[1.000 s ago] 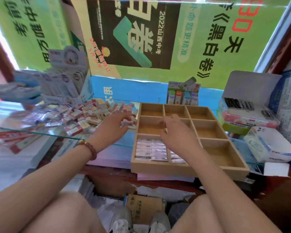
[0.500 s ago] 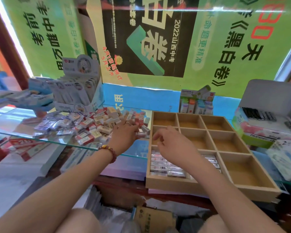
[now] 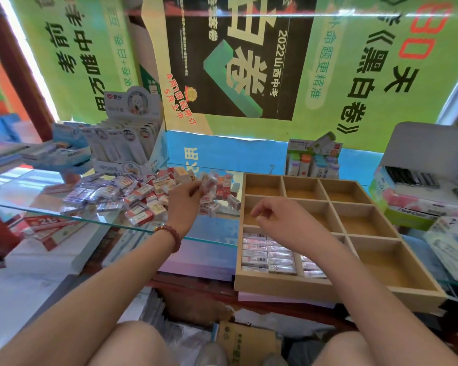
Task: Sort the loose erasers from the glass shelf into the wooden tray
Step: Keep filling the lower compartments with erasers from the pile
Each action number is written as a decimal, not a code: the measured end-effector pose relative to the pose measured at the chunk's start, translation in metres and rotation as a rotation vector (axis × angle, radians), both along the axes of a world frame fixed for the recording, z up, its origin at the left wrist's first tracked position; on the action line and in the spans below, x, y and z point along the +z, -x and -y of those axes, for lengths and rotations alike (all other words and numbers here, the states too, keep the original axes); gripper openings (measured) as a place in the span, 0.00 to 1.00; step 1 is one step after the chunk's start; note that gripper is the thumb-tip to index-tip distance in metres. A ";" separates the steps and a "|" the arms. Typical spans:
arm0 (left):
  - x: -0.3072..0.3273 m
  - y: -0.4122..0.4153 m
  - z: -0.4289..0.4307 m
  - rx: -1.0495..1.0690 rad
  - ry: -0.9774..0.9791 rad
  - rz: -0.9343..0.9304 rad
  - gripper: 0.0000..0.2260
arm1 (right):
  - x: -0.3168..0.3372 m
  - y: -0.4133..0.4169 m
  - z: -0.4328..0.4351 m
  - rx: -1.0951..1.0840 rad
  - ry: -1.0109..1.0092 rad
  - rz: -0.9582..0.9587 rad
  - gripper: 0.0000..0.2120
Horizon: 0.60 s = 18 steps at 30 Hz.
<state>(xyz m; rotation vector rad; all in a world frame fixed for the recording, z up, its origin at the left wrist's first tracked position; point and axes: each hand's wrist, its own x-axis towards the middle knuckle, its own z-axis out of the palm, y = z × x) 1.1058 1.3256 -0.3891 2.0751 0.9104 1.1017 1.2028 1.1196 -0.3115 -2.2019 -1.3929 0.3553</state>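
Head view: the glass shelf [image 3: 37, 204] runs in from 9 o'clock, and the wooden tray [image 3: 328, 289] sits at 4 o'clock. Seven of its nine compartments show bare wood. The pile of erasers [image 3: 122, 194] lies on the shelf at the tray's 9 o'clock, and its pieces point every way. The left hand [image 3: 181, 204] lay flat in that pile half a second ago. Now its fingertips are raised at the pile's 3 o'clock edge and seem to pinch one eraser [image 3: 209, 180]. That reads as a fresh pick begun, with the carry to the tray to come. Blur hides that eraser's long axis. The right hand [image 3: 283, 223] still hovers over the tray's 9 o'clock compartment, fingers loosely curled, nothing visible in it. The filed erasers [image 3: 267, 257] lie flat in the 7 o'clock compartment, with long axes running 9 to 3 o'clock.
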 end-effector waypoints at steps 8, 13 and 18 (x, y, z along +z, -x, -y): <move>0.031 0.012 0.022 -0.300 0.677 0.313 0.07 | 0.000 0.000 -0.003 0.027 -0.157 -0.106 0.14; 0.064 0.016 0.064 -0.494 0.469 -0.011 0.09 | 0.002 0.001 -0.004 0.058 -0.320 -0.152 0.21; 0.066 0.014 0.093 -0.578 0.454 -0.051 0.06 | 0.001 -0.004 0.001 0.069 -0.315 -0.103 0.11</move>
